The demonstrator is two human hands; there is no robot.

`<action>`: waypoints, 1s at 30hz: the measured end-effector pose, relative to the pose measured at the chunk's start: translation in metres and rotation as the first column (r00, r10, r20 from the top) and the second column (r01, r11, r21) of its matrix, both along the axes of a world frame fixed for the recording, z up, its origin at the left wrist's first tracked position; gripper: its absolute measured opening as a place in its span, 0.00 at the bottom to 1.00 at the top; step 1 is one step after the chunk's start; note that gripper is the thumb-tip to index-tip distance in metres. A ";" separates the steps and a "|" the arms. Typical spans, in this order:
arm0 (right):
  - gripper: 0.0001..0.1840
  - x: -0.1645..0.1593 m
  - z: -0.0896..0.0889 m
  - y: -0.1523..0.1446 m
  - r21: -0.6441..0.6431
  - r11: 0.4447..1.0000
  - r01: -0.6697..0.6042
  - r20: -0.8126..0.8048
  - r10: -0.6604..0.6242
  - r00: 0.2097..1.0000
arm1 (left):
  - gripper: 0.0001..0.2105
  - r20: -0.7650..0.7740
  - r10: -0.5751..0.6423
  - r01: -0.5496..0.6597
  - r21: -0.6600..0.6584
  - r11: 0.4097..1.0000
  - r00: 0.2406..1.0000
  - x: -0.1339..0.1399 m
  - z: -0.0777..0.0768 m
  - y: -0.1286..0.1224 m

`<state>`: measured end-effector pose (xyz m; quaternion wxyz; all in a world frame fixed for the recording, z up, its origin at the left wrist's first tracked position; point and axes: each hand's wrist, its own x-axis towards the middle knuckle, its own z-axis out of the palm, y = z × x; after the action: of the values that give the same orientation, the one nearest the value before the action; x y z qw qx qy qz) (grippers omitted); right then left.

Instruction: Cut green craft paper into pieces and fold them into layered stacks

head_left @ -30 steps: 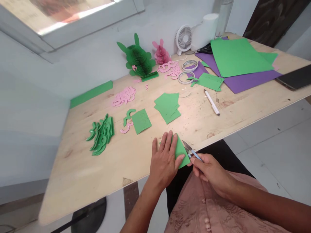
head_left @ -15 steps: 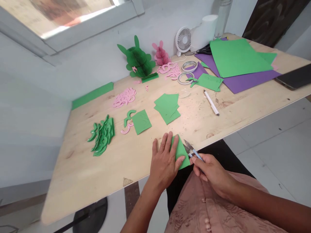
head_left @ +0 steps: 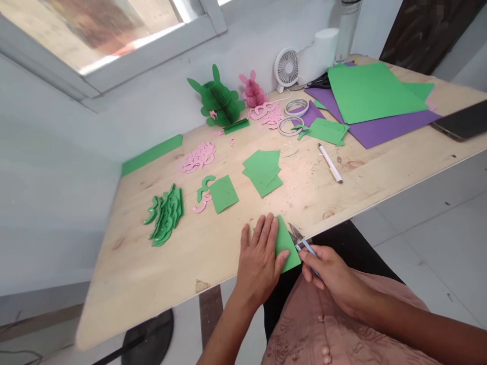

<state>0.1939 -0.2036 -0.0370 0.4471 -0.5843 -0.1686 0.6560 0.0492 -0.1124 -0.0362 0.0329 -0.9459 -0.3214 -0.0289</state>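
Green paper [head_left: 286, 244] at the lower centre tabletop [head_left: 213, 253] edge lies pinned under the flat, unclenched left hand [head_left: 261, 259], so the snips [head_left: 298, 238] gripped by the right hand [head_left: 327, 271] could nick its fingers

Pale wooden table [head_left: 213, 253], smooth with visible knots; matt green paper square [head_left: 286, 243]; shiny metal blades on the small scissors [head_left: 299, 238]; glossy white plastic fan [head_left: 286, 66]; purple matt paper sheet [head_left: 384, 126].

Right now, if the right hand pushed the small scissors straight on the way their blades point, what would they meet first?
The right hand holds the scissors pointing up-left. Their tips already sit at the edge of the green paper under the left hand, so likely that paper first.
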 end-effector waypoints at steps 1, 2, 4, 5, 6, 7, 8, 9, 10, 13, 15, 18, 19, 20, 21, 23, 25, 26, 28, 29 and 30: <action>0.18 0.000 0.001 0.001 0.001 1.000 0.002 -0.002 -0.002 1.000 | 0.26 0.005 -0.005 0.005 0.002 1.000 1.000 0.000 0.000 0.001; 0.18 0.000 0.001 0.001 0.002 1.000 0.004 -0.003 -0.004 1.000 | 0.26 0.010 -0.010 0.010 0.005 1.000 1.000 0.000 0.000 0.001; 0.18 0.000 0.001 0.002 0.006 1.000 0.008 0.000 -0.008 1.000 | 0.26 0.022 -0.022 0.022 0.010 1.000 1.000 0.000 0.000 0.002; 0.18 0.000 0.001 0.002 0.006 1.000 0.009 0.001 -0.009 1.000 | 0.26 0.029 -0.027 0.027 0.013 1.000 0.999 0.000 0.000 0.003; 0.18 -0.001 0.001 0.002 0.006 1.000 0.012 -0.001 -0.012 1.000 | 0.26 0.038 -0.031 0.030 0.015 0.999 0.999 -0.001 0.001 0.003; 0.18 -0.001 0.000 0.002 0.003 1.000 0.014 -0.003 -0.014 1.000 | 0.26 0.048 -0.031 0.031 0.016 0.999 0.998 -0.001 0.001 0.004; 0.18 -0.001 0.000 0.002 -0.001 1.000 0.016 -0.006 -0.016 1.000 | 0.25 0.058 -0.028 0.027 0.016 1.000 0.998 -0.002 0.002 0.004; 0.18 -0.001 -0.001 0.002 -0.006 1.000 0.017 -0.010 -0.017 1.000 | 0.25 0.068 -0.022 0.021 0.014 1.000 0.997 -0.003 0.002 0.003; 0.18 -0.001 -0.001 0.002 -0.009 1.000 0.019 -0.012 -0.019 1.000 | 0.25 0.078 -0.014 0.013 0.011 1.000 0.997 -0.004 0.003 0.001; 0.19 0.000 0.000 0.000 -0.011 1.000 0.017 -0.012 -0.017 1.000 | 0.25 0.098 -0.017 0.016 0.005 1.000 0.995 -0.008 0.004 -0.007; 0.21 0.000 0.001 -0.001 -0.005 1.000 0.018 -0.008 -0.018 1.000 | 0.25 0.106 -0.047 0.047 0.004 0.999 0.993 -0.010 0.004 -0.013; 0.22 0.001 0.001 -0.001 0.000 1.000 0.015 0.000 -0.015 1.000 | 0.24 0.108 -0.074 0.076 -0.007 0.997 0.991 -0.011 0.003 -0.020; 0.22 0.002 0.001 -0.001 0.001 1.000 0.014 0.004 -0.014 1.000 | 0.24 0.105 -0.070 0.071 -0.012 0.997 0.992 -0.011 0.002 -0.020; 0.22 0.002 0.001 0.000 0.001 1.000 0.012 0.009 -0.012 1.000 | 0.24 0.103 -0.060 0.062 -0.017 0.998 0.993 -0.011 0.001 -0.020; 0.22 0.002 0.001 0.000 0.001 1.000 0.010 0.017 -0.010 1.000 | 0.24 0.102 -0.051 0.054 -0.020 0.998 0.993 -0.012 0.000 -0.020; 0.22 0.002 0.000 0.001 0.001 1.000 0.003 0.031 -0.003 1.000 | 0.24 0.103 -0.043 0.045 -0.021 0.999 0.994 -0.012 -0.001 -0.018; 0.22 0.002 0.000 0.001 -0.001 1.000 -0.006 0.042 0.006 0.999 | 0.24 0.109 -0.042 0.044 -0.015 0.999 0.993 -0.012 -0.002 -0.017; 0.22 0.002 0.000 0.001 0.000 1.000 -0.009 0.044 0.009 0.999 | 0.24 0.112 -0.040 0.042 -0.012 0.999 0.993 -0.011 -0.003 -0.017; 0.22 0.002 0.000 0.001 0.003 1.000 -0.007 0.044 0.007 0.999 | 0.24 0.114 -0.033 0.035 -0.011 0.999 0.993 -0.011 -0.003 -0.017; 0.22 0.002 0.000 0.001 0.004 1.000 -0.004 0.045 0.004 0.999 | 0.24 0.115 -0.030 0.032 -0.012 0.999 0.993 -0.011 -0.003 -0.017; 0.22 0.002 0.000 0.001 0.003 1.000 -0.001 0.046 0.001 0.999 | 0.24 0.116 -0.029 0.030 -0.012 0.999 0.993 -0.011 -0.003 -0.017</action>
<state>0.1958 -0.2031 -0.0372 0.4435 -0.5984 -0.1800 0.6425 0.0381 -0.1294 -0.0396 0.0071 -0.9475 -0.3089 -0.0822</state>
